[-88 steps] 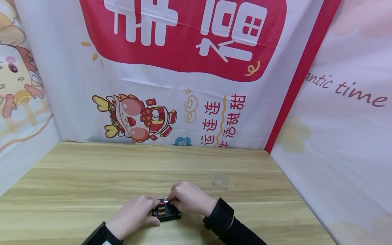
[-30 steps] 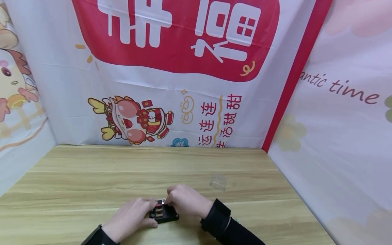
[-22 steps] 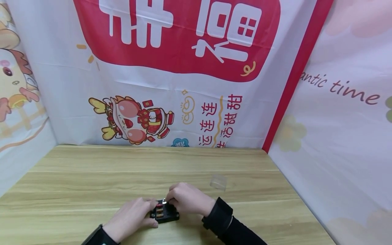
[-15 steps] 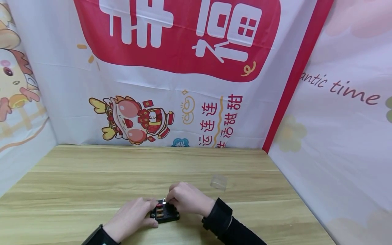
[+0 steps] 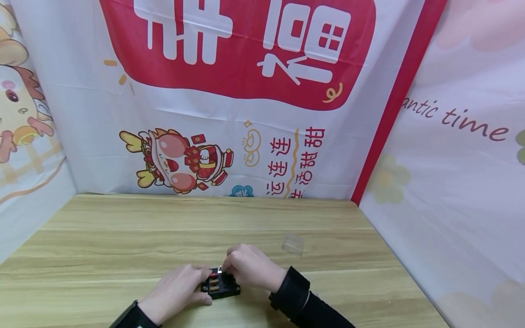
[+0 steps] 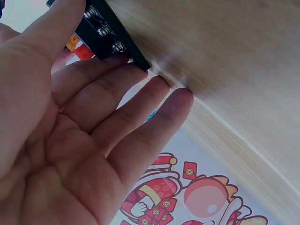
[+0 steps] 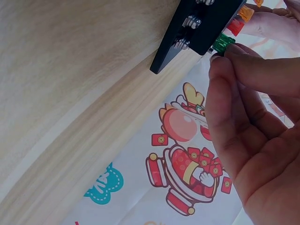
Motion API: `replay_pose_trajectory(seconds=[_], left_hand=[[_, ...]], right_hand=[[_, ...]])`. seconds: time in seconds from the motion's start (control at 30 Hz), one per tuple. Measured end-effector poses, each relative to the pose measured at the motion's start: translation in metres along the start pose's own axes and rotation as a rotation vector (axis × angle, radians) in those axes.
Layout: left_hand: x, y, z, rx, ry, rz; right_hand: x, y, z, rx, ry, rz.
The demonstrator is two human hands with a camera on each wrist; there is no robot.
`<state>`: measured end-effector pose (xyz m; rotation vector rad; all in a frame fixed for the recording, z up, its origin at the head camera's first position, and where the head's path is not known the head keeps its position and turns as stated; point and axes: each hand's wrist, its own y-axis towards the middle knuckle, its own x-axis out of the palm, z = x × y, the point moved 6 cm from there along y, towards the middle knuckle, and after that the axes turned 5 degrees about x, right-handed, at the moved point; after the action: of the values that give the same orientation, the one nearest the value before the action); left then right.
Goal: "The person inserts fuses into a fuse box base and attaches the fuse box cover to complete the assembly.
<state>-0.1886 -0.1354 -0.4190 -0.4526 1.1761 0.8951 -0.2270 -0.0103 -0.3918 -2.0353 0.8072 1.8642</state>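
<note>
A small black fuse box (image 5: 228,289) lies on the wooden table. My left hand (image 5: 176,288) grips its left end between thumb and fingers; in the left wrist view two fingers are straighter, reaching past its edge. My right hand (image 5: 252,265) pinches a green blade fuse (image 7: 224,43) between thumb and index finger, at the far end of the fuse row. Beside it in the right wrist view are a red fuse (image 7: 235,26) and an orange fuse (image 7: 246,13) in the box. Metal terminals (image 7: 191,22) show along the box's side. The green fuse's prongs are hidden.
A clear plastic cover (image 5: 293,244) lies on the table (image 5: 172,232) beyond my right hand. Printed cloth walls (image 5: 254,114) stand along the table's back and sides.
The head view has shifted slightly since the oldest frame. Over the last second my right hand has risen a touch at the fuse; my left hand and the fuse box stay put.
</note>
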Motion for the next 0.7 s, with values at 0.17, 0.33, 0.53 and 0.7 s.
replay_pose_trajectory(seconds=[0.17,0.33,0.53,0.7], left_hand=[[0.0001,0.0000,-0.0006,0.000,-0.003,0.001],[-0.0001,-0.0007,-0.0001,-0.005,0.012,0.009],[-0.0001,-0.0008,0.0002,0.002,0.013,0.012],[-0.0001,0.0008,0.0009,-0.007,-0.004,0.002]], right_hand=[[0.0004,-0.0002,-0.0008,-0.013,-0.015,0.022],[0.0010,-0.0003,-0.0014,-0.015,-0.019,0.027],[0.0013,0.0000,-0.0015,-0.009,-0.020,0.022],[0.0012,0.0003,0.0000,0.010,-0.003,0.005]])
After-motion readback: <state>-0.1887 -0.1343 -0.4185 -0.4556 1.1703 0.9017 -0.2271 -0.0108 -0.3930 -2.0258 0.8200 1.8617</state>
